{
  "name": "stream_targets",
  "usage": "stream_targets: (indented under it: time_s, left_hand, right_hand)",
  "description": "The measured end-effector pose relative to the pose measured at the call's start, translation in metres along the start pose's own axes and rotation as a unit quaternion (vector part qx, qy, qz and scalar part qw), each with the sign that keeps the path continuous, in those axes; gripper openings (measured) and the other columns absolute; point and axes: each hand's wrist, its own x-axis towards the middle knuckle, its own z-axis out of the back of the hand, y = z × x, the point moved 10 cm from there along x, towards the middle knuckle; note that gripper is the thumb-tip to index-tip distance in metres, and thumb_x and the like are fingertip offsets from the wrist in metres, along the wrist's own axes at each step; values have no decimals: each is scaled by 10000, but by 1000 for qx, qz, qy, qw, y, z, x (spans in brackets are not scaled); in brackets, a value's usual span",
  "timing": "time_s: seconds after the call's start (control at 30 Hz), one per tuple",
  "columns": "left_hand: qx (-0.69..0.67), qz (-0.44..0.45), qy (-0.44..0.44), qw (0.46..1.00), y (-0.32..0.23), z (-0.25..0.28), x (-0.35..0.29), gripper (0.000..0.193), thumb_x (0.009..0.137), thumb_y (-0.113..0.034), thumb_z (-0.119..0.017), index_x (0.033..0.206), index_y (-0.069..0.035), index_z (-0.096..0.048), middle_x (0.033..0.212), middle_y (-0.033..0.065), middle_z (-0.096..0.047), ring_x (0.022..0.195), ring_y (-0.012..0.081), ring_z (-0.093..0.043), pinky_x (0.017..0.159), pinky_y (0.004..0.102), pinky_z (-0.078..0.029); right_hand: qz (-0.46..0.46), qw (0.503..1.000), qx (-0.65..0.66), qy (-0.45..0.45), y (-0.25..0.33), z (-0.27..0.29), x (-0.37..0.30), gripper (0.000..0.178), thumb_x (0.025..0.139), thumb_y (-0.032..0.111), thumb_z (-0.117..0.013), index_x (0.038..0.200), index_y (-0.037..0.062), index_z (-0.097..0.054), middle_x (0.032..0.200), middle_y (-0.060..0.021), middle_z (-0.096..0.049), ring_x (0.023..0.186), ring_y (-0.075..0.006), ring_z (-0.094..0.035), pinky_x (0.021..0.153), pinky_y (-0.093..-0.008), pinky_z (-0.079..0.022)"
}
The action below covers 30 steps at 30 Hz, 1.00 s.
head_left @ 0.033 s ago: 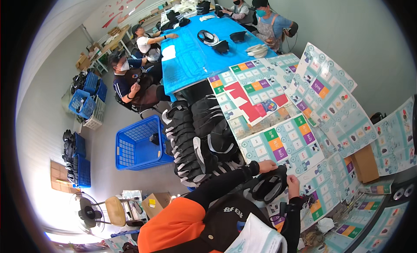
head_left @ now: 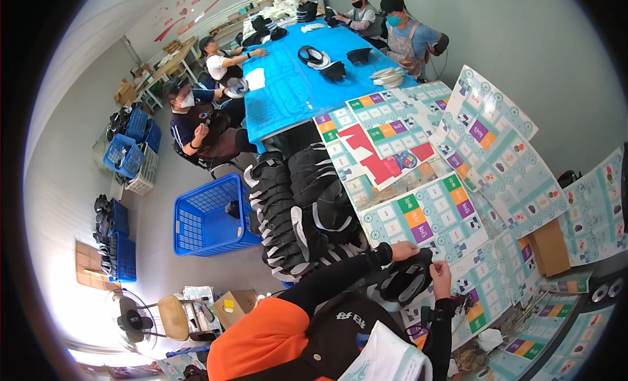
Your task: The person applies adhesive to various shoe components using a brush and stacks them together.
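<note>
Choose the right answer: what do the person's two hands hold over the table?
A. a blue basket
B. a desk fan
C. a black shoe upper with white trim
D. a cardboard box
C: the left hand and the right hand each keep a grip on a black shoe upper above the printed sheets.
</note>
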Motion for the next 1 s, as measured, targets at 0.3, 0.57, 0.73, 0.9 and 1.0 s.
stream_targets:
  time_s: [0.3,0.57,0.73,0.9,1.0]
  left_hand:
    - [-47,-141,-66,987,-124,58,-15,485,978,-318,-652,1318,15,-560,1239,177,-651,1113,242,-625,937,366,-508]
    - [-196,-86,43,976,-112,95,-127,755,1018,-356,-616,1571,4,-249,1535,178,-408,1374,245,-446,1137,388,-383]
    - [-247,-112,-92,958,-130,92,-110,635,947,-220,-713,1462,26,-434,1364,129,-595,1243,194,-550,1049,345,-451]
    - [15,-44,-171,984,-146,114,-104,432,942,-196,-671,1338,-52,-578,1231,227,-663,1097,380,-656,927,384,-522]
    - [104,-49,-143,983,-159,86,-86,407,954,-192,-618,1341,-76,-565,1254,217,-638,1072,423,-634,887,454,-528]
  right_hand:
    - [216,881,-387,-165,159,7,-30,389,938,3,-529,1318,57,-592,1280,-175,-646,1183,-368,-616,986,-426,-492]
    - [92,887,-216,-397,92,109,-50,286,1046,202,-549,1216,-11,-635,1106,-196,-701,999,-354,-662,901,-406,-499]
    - [57,941,-103,-318,37,79,-35,388,1034,242,-587,1259,-73,-557,1224,-239,-644,1120,-336,-615,979,-399,-452]
    - [-90,991,69,-68,-20,30,-35,463,1027,216,-598,1405,-11,-456,1295,-119,-591,1132,-219,-594,975,-334,-478]
    - [32,953,-281,-106,-122,110,-49,621,901,224,-728,1406,-12,-455,1314,-193,-580,1109,-287,-608,887,-407,-524]
